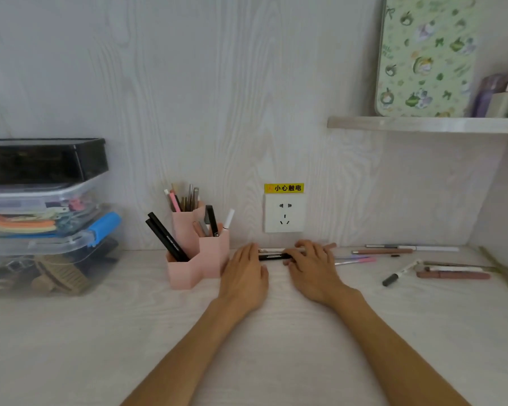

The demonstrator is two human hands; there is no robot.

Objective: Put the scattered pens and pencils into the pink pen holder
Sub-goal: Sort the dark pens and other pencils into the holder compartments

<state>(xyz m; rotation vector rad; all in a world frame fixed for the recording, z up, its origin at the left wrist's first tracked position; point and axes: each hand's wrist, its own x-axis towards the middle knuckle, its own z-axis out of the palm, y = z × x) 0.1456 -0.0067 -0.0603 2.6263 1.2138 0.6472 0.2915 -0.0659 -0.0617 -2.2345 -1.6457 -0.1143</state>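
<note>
1. Two hands on the desk [71, 332], both just right of the pink holder [198, 259].
2. Left hand [244, 276]: flat, palm down, fingers straight and together, touching the desk beside the holder's right wall. Fingertips reach the left end of a black pen [272, 256]. Holds nothing.
3. Right hand [313, 266]: fingers curled over the black pen's right end and a brown pencil [330, 246] behind it. Real pinch or just resting on them: cannot tell.
4. Holder: stepped compartments, already stocked. Two black pens [166, 237] lean left out of the front one; the back ones hold mixed pens and pencils.
5. Loose items well right of the holder: pink pen [355, 260], brown pencil [381, 251], white pen [428, 247], black-capped marker [396, 275], brown stick [452, 274].
6. Socket [284, 212] on the wall, above and right of the holder.
7. Stacked clear bins [41, 230] left of the holder.
</note>
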